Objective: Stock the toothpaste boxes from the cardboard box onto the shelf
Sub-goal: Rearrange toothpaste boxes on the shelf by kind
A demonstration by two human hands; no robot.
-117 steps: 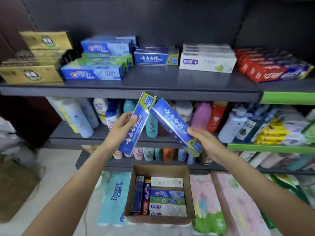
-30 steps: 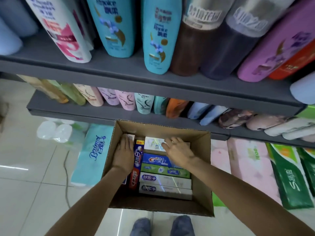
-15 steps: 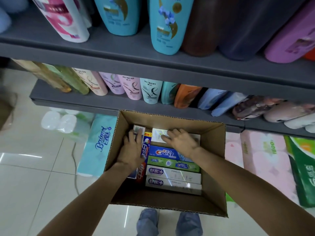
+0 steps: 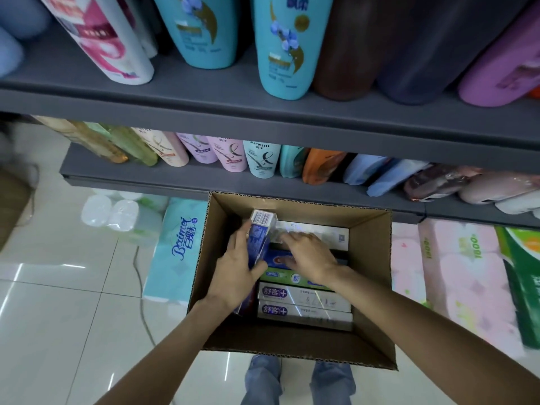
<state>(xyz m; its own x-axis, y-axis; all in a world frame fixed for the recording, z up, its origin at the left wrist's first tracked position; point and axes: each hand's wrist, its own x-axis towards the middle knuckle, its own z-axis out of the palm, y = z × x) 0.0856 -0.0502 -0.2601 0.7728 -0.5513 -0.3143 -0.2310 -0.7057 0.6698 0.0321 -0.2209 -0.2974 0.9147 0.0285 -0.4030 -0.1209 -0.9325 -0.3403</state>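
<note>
An open cardboard box (image 4: 371, 287) sits on the floor below the shelves, holding several toothpaste boxes laid flat. My left hand (image 4: 233, 273) grips a dark blue toothpaste box (image 4: 258, 232) and has it tilted up on end, barcode flap uppermost, at the left side of the carton. My right hand (image 4: 309, 257) reaches into the carton with its fingers curled over the blue box (image 4: 276, 260) and the white box (image 4: 318, 232) behind it. Two white boxes (image 4: 304, 302) and a green one (image 4: 280, 277) lie nearer me.
Grey shelves (image 4: 263, 112) above carry shampoo bottles (image 4: 280, 45) and smaller tubes (image 4: 260, 159). Tissue packs (image 4: 178, 247) lie left of the carton, pink and green paper packs (image 4: 467, 276) right. My jeans legs (image 4: 263, 378) are under the carton's near edge. Tiled floor at left.
Both hands let go of the two blue boxes from earlier and dropped into the carton. In the last half second my left hand lifted the dark blue box up on end.
</note>
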